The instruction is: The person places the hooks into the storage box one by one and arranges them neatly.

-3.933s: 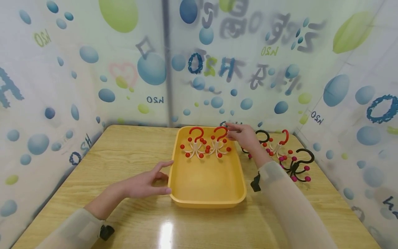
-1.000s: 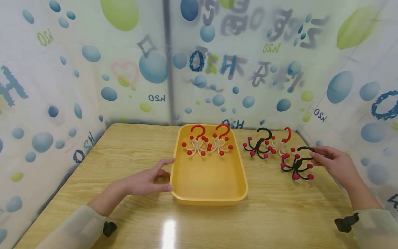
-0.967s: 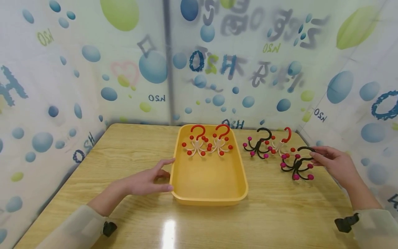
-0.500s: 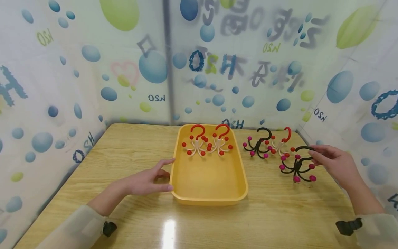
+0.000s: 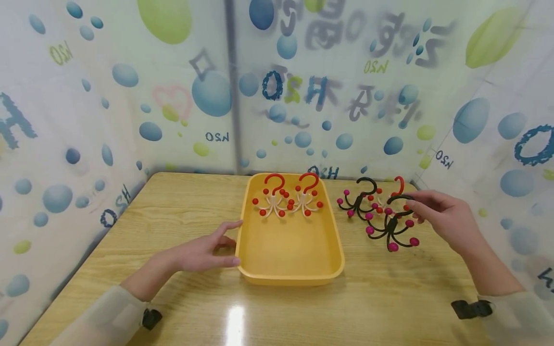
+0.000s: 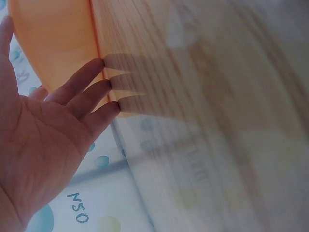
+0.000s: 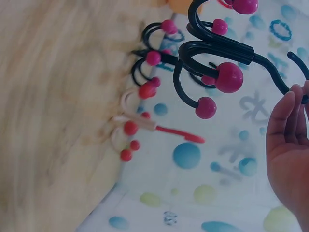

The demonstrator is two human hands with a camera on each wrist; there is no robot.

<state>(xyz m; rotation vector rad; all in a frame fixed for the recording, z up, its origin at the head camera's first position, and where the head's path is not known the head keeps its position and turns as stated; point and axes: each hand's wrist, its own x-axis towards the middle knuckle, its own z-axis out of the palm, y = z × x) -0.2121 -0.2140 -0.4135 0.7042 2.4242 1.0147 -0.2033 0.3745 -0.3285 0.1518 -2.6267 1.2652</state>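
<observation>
My right hand (image 5: 452,222) pinches the curved top of a black multi-arm hanging hook (image 5: 391,226) with magenta ball tips. The right wrist view shows this hook (image 7: 244,52) raised off the table, arms spread, the fingertips on its bent end. My left hand (image 5: 201,252) rests its thumb and index finger against the left side of a yellow tray (image 5: 292,247). In the left wrist view its fingers (image 6: 79,79) are extended along the tray wall. Two white-armed hooks with red tops, a left one (image 5: 273,201) and a right one (image 5: 304,201), stand at the tray's far end.
Right of the tray, another black hook (image 5: 358,202) stands on the wooden table (image 5: 182,202). Beside it a white hook with a red top (image 5: 399,183) is partly hidden behind the held one. Patterned curtains (image 5: 182,120) enclose the back and sides.
My right hand moved from the tray's far end to the front black hook, pinched its top, lifted it and carried it left. My left hand stays at the tray.
</observation>
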